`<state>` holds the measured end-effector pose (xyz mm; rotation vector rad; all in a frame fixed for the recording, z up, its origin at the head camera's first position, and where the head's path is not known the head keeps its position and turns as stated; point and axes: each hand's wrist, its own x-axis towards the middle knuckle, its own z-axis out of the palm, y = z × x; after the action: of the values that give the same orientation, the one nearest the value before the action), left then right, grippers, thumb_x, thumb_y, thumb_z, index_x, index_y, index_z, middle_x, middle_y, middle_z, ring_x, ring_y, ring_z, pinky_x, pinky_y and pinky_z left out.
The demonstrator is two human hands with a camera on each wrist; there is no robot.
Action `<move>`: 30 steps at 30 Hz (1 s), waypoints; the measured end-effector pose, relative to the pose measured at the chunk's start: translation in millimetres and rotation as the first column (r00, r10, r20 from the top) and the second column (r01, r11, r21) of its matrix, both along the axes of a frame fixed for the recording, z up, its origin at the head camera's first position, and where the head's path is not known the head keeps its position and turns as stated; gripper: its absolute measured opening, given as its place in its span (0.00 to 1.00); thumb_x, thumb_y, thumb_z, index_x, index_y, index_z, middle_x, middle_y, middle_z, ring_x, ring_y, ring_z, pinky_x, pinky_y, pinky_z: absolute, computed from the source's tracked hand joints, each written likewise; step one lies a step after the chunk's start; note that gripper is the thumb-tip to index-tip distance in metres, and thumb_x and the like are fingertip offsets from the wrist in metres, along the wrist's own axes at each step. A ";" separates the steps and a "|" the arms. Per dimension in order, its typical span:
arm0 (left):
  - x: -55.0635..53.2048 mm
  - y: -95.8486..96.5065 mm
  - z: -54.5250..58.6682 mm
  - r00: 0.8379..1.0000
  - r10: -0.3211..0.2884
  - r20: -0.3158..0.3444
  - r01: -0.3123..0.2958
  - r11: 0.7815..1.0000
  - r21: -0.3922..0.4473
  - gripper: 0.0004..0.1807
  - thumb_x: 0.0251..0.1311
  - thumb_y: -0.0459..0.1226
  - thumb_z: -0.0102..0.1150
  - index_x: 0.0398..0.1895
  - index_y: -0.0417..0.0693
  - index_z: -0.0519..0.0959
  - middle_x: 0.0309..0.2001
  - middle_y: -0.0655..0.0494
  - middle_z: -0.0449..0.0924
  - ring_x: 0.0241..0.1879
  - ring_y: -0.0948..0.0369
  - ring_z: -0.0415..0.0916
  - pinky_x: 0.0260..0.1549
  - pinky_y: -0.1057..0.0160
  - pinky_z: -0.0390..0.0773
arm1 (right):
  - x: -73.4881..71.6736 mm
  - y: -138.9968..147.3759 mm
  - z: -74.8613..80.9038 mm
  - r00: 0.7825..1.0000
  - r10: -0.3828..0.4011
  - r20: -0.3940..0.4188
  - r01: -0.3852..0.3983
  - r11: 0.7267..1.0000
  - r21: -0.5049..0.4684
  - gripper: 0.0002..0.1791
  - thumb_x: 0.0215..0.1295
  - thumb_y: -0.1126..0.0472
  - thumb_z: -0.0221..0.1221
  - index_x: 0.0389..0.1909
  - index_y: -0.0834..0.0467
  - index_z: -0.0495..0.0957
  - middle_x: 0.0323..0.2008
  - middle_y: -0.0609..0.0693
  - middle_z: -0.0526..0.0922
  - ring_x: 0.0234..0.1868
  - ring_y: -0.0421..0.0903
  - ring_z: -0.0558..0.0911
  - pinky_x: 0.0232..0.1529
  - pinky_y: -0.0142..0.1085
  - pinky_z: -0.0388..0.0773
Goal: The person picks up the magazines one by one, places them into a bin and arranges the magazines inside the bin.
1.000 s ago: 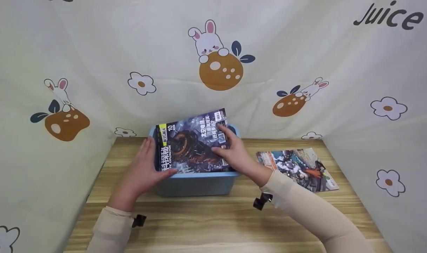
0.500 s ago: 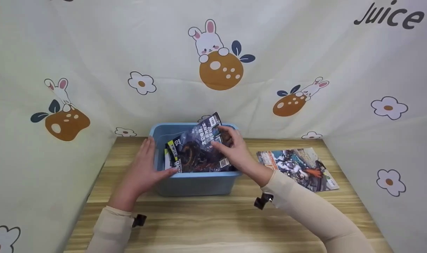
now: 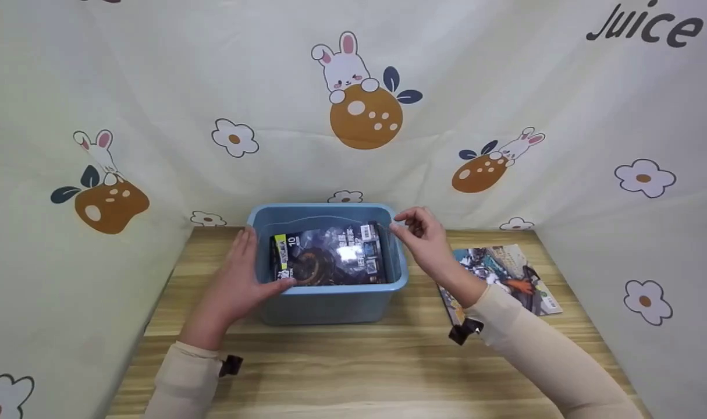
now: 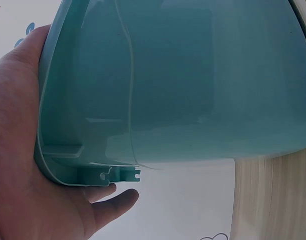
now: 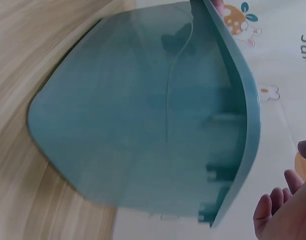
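A light blue plastic storage bin (image 3: 330,306) stands upright on the table. Inside it lies a dark magazine (image 3: 321,253) with a yellow strip at one corner, below the rim. My left hand (image 3: 228,285) holds the bin's front-left corner, the thumb over the front rim and the fingers along the left side. In the left wrist view those fingers (image 4: 115,206) show beside the rim. My right hand (image 3: 426,241) hovers just off the bin's right rim, fingers loosely curled and nothing in them. The right wrist view has these fingers (image 5: 275,202) apart from the rim.
Another colourful magazine (image 3: 498,273) lies flat to the right, partly under the right forearm. A pale cloth wall (image 3: 272,87) printed with rabbits and flowers encloses the wood-grain table (image 3: 341,366) at the back and sides.
The dark magazine has dropped from above the rim down into the bin, and my right hand has let go of it and moved right. The left hand has stayed on the bin.
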<state>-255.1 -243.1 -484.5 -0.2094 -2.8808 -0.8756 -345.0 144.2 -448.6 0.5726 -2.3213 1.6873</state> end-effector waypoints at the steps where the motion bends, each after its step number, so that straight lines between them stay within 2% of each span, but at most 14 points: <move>1: 0.1 0.1 0.1 1.000 0.000 0.000 0.000 1.000 0.000 0.81 0.56 0.80 0.64 0.90 0.36 0.34 0.90 0.36 0.31 0.89 0.37 0.32 0.83 0.32 0.46 | -0.7 6.1 -1.0 1.000 -0.007 -0.003 0.007 1.000 0.001 0.11 0.77 0.59 0.70 0.52 0.63 0.85 0.44 0.56 0.76 0.42 0.48 0.73 0.43 0.34 0.72; 9: -0.3 0.4 1.9 1.000 0.003 0.006 -0.003 1.000 0.010 0.82 0.56 0.80 0.66 0.90 0.36 0.34 0.90 0.36 0.31 0.89 0.37 0.32 0.82 0.31 0.47 | -5.9 53.0 -10.3 0.998 -0.063 -0.003 0.064 0.997 0.049 0.11 0.77 0.59 0.71 0.50 0.63 0.85 0.45 0.56 0.76 0.41 0.47 0.74 0.42 0.32 0.73; 14: -0.4 0.3 2.1 1.000 0.006 0.012 -0.006 1.000 0.009 0.82 0.56 0.80 0.65 0.90 0.37 0.33 0.90 0.35 0.31 0.88 0.36 0.32 0.82 0.30 0.47 | -8.0 81.1 -15.8 1.000 -0.020 0.022 0.017 0.991 0.130 0.13 0.78 0.57 0.70 0.52 0.63 0.85 0.47 0.58 0.76 0.43 0.49 0.74 0.43 0.33 0.74; 17: -0.1 0.3 2.1 1.000 0.007 0.009 -0.007 1.000 0.005 0.82 0.55 0.81 0.65 0.90 0.37 0.34 0.90 0.35 0.32 0.88 0.36 0.33 0.81 0.30 0.48 | -9.7 100.5 -19.6 0.998 0.003 0.064 -0.018 0.974 0.224 0.15 0.79 0.54 0.70 0.56 0.60 0.84 0.52 0.57 0.78 0.47 0.49 0.76 0.48 0.35 0.75; 22: 0.3 0.7 2.2 1.000 0.008 0.009 -0.008 1.000 0.006 0.82 0.54 0.81 0.64 0.90 0.38 0.34 0.90 0.36 0.32 0.88 0.37 0.33 0.81 0.29 0.50 | -14.6 136.3 -30.4 0.992 0.008 0.129 -0.056 0.926 0.374 0.23 0.80 0.49 0.68 0.66 0.58 0.80 0.60 0.55 0.77 0.55 0.52 0.77 0.52 0.38 0.78; 24: 0.3 0.5 2.3 1.000 0.008 0.005 -0.008 1.000 0.006 0.82 0.54 0.82 0.64 0.90 0.37 0.34 0.90 0.35 0.32 0.88 0.36 0.33 0.80 0.29 0.50 | -16.5 151.8 -35.5 0.989 -0.001 0.148 -0.061 0.909 0.413 0.28 0.79 0.47 0.69 0.71 0.58 0.78 0.64 0.56 0.75 0.57 0.54 0.77 0.54 0.42 0.80; 27: 0.2 0.7 2.6 1.000 0.009 0.005 -0.009 1.000 0.007 0.82 0.54 0.81 0.65 0.91 0.38 0.34 0.90 0.36 0.32 0.88 0.37 0.33 0.80 0.29 0.50 | -17.2 174.5 -42.7 0.984 -0.013 0.179 -0.070 0.891 0.449 0.34 0.78 0.46 0.69 0.76 0.58 0.75 0.69 0.60 0.74 0.63 0.61 0.78 0.59 0.54 0.82; 30: 0.3 0.3 2.8 1.000 0.009 0.006 -0.009 1.000 0.006 0.82 0.54 0.81 0.65 0.91 0.38 0.34 0.90 0.36 0.32 0.88 0.37 0.33 0.80 0.28 0.49 | -16.6 194.1 -49.8 0.979 -0.033 0.200 -0.069 0.873 0.482 0.38 0.77 0.45 0.70 0.79 0.60 0.72 0.74 0.65 0.72 0.73 0.70 0.73 0.68 0.67 0.76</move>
<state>-254.8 -242.9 -481.8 -0.1935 -2.8823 -0.8855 -361.5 338.3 -498.4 0.5242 -2.9242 1.1993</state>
